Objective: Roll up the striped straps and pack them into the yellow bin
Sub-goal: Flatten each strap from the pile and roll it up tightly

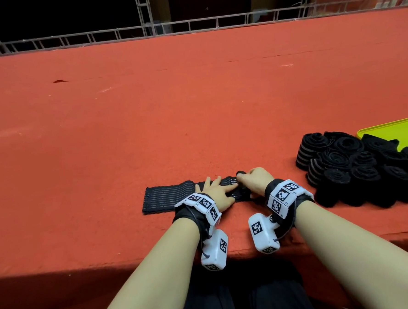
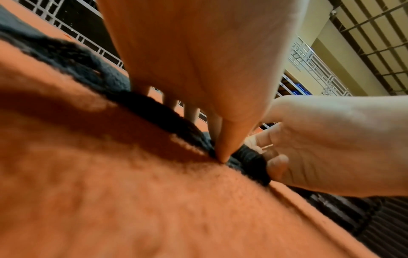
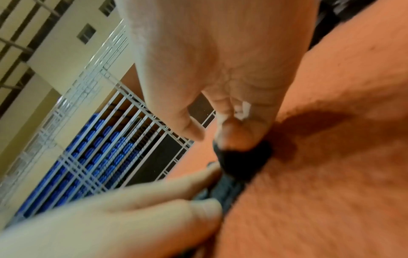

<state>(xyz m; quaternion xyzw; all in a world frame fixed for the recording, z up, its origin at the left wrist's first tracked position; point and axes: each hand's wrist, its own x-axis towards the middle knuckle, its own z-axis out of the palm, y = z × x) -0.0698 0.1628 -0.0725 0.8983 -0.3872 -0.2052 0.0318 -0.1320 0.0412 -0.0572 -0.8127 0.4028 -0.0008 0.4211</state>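
Right hand (image 1: 253, 178) pinches the starting coil of 1 striped strap (image 1: 167, 198); left hand (image 1: 218, 191) presses flat-fingered beside it. Many rolls (image 1: 347, 167) wait right of the fingers, seemingly mostly outside the yellow bin (image 1: 387, 126).

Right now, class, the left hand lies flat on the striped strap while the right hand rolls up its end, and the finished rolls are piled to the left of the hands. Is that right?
Not quite. The head view shows the finished rolls piled to the right of the hands, by the yellow bin. The rest holds: the left hand lies flat on the striped strap while the right hand rolls its end.
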